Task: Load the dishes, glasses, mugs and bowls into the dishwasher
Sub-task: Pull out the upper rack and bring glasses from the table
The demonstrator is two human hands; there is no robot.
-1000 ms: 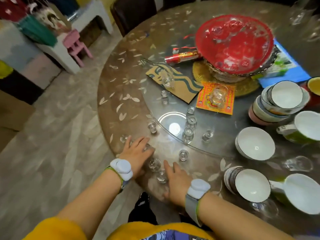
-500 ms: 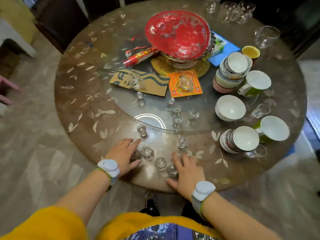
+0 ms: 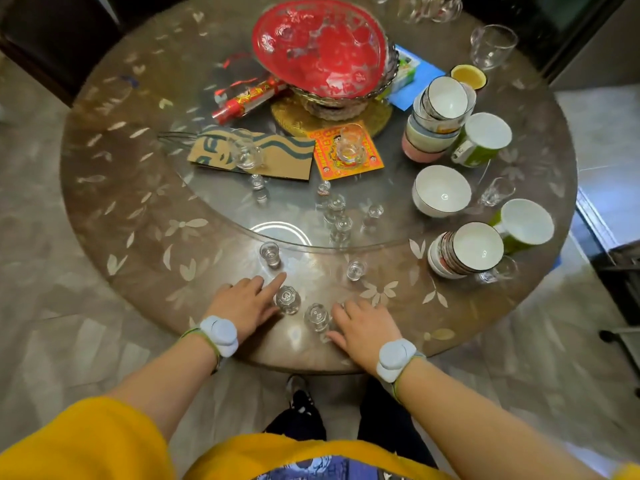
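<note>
Left hand (image 3: 244, 304) and right hand (image 3: 367, 329) lie flat with relaxed fingers, grasping nothing; two seemingly empty shot glasses, one (image 3: 287, 299) at the left fingertips, another (image 3: 317, 317) between the hands.

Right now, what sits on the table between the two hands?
Two small clear glasses: one beside the left hand, another beside the right hand, seen in the head view.

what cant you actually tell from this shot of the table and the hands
- Head view, left hand: whether its fingers touch the shot glass beside them; motion blur.
- Right hand: fingertips merge with the small glass beside it; contact unclear.
- Glasses at the far edge: cut off by the frame's top.
- Dishwasher: not in view.
- Lower bowls of the stack: insides hidden by the bowls above.
</note>
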